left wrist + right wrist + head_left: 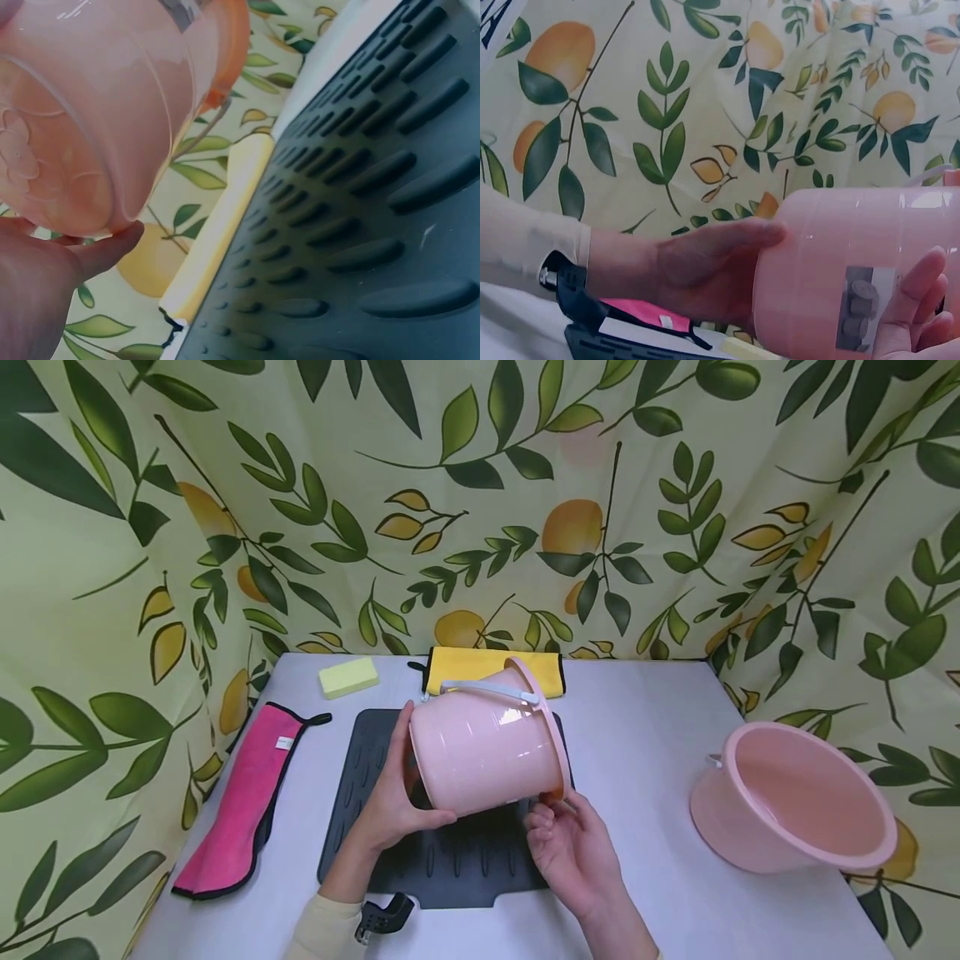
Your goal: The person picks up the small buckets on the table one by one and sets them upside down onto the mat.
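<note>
A pink bucket (483, 747) is held tilted on its side above the dark grey ridged mat (442, 877), its rim toward the right and its pale handle (491, 689) lying along the upper side. My left hand (392, 806) grips the base end, with the thumb along the underside. My right hand (573, 852) holds the rim from below with curled fingers. The moulded bottom of the bucket shows in the left wrist view. A picture label (864, 307) on its side faces the right wrist camera, partly covered by my right fingers (922, 274).
A second pink bucket (720, 827) stands at the right of the white table (637, 760). Behind the mat lies a folded yellow cloth (480, 664), with a pale yellow sponge (348, 678) to its left. A pink cloth (243, 802) lies along the left edge. Patterned curtains surround the table.
</note>
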Demonstrator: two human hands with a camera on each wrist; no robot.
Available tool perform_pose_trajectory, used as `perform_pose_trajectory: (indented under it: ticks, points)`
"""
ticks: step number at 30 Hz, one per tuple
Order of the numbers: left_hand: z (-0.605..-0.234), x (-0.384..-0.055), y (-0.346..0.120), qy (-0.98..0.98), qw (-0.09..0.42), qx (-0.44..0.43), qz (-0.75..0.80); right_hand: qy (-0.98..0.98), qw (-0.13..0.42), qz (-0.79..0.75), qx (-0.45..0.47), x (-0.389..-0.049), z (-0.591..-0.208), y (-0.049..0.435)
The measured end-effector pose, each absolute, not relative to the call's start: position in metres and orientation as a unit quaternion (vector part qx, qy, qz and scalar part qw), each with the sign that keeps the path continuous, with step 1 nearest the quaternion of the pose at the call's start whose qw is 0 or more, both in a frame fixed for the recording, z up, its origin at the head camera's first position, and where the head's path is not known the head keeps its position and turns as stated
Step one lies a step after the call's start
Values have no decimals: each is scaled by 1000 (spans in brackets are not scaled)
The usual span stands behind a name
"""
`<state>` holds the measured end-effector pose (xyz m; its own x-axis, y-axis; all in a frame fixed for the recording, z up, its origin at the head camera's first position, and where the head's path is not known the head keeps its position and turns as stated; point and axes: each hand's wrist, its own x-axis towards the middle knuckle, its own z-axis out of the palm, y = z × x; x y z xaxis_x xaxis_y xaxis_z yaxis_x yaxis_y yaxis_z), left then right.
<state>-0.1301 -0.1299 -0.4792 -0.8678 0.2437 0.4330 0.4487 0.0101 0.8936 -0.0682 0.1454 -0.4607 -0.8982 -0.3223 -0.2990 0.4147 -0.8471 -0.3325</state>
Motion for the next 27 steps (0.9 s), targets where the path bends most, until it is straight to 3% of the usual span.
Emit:
perform_pose_trajectory:
  ticks: [10,27]
  points:
    - [-470,-132,-140,-705,79,-249,-660,261,171,-937,159,-67,-468,147]
    - [-462,-128,-166,-730,108,-212,-641,270,29,-934,233,-67,-482,196]
